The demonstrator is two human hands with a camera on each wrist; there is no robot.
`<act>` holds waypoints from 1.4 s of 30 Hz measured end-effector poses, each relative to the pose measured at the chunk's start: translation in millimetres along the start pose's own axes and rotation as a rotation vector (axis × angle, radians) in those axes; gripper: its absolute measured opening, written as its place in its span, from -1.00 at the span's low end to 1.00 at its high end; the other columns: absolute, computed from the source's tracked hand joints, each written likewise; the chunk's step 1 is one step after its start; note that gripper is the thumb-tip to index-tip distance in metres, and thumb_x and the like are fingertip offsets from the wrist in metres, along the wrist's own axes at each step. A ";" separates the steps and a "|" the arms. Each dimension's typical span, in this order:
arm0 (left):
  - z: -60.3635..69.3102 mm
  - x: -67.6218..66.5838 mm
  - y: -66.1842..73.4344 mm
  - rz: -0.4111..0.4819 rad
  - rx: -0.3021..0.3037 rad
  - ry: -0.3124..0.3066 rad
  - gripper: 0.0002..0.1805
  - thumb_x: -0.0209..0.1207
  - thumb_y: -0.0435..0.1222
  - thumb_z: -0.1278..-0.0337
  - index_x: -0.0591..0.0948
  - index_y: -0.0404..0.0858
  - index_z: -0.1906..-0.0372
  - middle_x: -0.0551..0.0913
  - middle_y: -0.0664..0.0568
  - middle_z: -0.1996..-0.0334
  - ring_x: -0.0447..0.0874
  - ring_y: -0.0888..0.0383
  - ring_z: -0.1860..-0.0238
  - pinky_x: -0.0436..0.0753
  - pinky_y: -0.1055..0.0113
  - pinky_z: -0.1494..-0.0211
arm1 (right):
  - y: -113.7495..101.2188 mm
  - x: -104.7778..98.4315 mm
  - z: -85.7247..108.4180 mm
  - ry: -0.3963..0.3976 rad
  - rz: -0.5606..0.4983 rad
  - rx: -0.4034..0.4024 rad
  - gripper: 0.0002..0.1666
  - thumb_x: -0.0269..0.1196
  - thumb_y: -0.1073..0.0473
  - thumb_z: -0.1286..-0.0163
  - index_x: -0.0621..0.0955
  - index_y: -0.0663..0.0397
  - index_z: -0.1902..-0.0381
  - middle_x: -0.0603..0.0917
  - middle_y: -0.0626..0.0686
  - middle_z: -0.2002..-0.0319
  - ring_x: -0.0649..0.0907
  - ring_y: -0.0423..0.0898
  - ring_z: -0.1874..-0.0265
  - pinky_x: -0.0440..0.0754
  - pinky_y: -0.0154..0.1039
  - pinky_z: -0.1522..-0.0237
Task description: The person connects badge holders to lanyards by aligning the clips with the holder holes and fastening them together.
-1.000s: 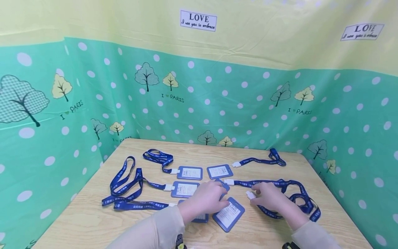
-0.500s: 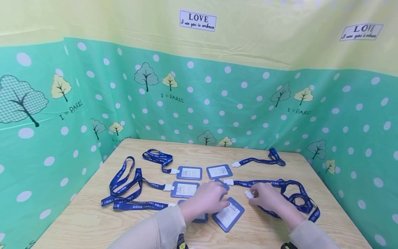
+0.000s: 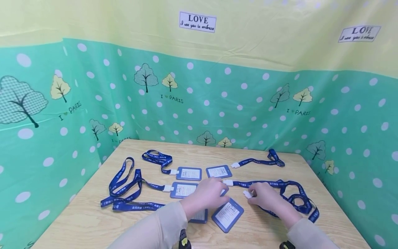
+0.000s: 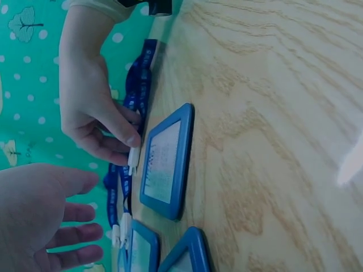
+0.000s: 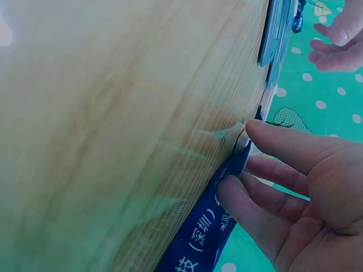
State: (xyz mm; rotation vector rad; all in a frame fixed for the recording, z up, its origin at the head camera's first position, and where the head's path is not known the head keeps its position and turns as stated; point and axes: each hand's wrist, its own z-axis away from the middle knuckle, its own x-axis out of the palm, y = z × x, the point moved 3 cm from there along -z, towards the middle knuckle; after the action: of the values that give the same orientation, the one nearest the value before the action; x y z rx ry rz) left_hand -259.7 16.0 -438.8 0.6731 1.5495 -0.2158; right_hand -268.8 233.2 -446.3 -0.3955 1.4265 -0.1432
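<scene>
My right hand [image 3: 268, 199] pinches the white plastic clip [image 3: 247, 194] of a blue printed lanyard [image 5: 195, 241] between thumb and fingers. To the left of that clip, and apart from it, a blue-framed badge holder [image 3: 228, 215] lies tilted on the table with a white card inside. Above the badge holders hovers my left hand [image 3: 203, 195], its fingers spread and holding nothing in the left wrist view. It partly covers a second badge holder [image 3: 224, 190], whose lanyard has a white clip [image 3: 228, 182], and a third badge holder [image 3: 199, 216].
Two more badge holders with lanyards lie at the left, the nearer badge [image 3: 183, 190] below the farther one [image 3: 189, 173]. At the back right is another badge holder [image 3: 219, 171] with its lanyard [image 3: 262, 161]. A patterned curtain [image 3: 186, 103] surrounds the wooden table [image 3: 248, 231].
My left hand has lifted slightly, and its fingers have moved off the tilted badge holder. My right hand keeps the clip, which has shifted very slightly left.
</scene>
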 end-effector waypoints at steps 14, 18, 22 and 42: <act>-4.0 -19.6 5.1 -0.070 0.029 0.041 -0.57 0.26 0.11 -0.29 0.72 0.02 -0.13 0.63 0.07 -0.23 0.58 0.05 -0.23 0.61 0.13 -0.22 | 1.7 -2.9 1.9 -0.030 -0.001 -0.054 -0.66 0.52 0.22 -0.18 0.76 0.04 0.05 0.71 -0.05 0.28 0.64 -0.16 0.33 0.70 -0.09 0.20; -3.4 -24.3 6.8 -0.090 0.041 0.048 -0.58 0.26 0.12 -0.29 0.73 0.04 -0.13 0.62 0.09 -0.24 0.57 0.07 -0.25 0.60 0.15 -0.23 | 1.4 -4.4 3.5 -0.040 0.000 -0.066 -0.65 0.53 0.22 -0.16 0.77 0.01 0.05 0.71 -0.08 0.29 0.64 -0.18 0.34 0.70 -0.10 0.20; -1.5 -28.3 8.8 -0.099 0.053 0.045 -0.58 0.24 0.14 -0.30 0.73 0.05 -0.12 0.63 0.11 -0.22 0.57 0.10 -0.24 0.61 0.17 -0.21 | 1.6 -4.7 5.0 -0.056 -0.003 -0.062 -0.63 0.53 0.22 -0.16 0.77 0.01 0.03 0.72 -0.09 0.28 0.65 -0.18 0.32 0.70 -0.09 0.17; 13.8 -30.5 18.3 -0.056 0.177 0.025 -0.55 0.29 0.13 -0.26 0.72 0.02 -0.13 0.68 0.19 -0.06 0.62 0.23 -0.05 0.65 0.38 0.01 | 7.6 -7.4 14.8 -0.097 -0.018 -0.127 -0.66 0.54 0.25 -0.12 0.79 -0.10 0.11 0.73 -0.16 0.27 0.65 -0.19 0.29 0.71 -0.08 0.11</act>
State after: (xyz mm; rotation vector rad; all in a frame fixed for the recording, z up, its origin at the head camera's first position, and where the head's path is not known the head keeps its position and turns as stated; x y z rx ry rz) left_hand -239.7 15.0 -406.4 0.7742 1.5867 -0.3909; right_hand -256.4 245.3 -440.8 -0.5130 1.3399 -0.0475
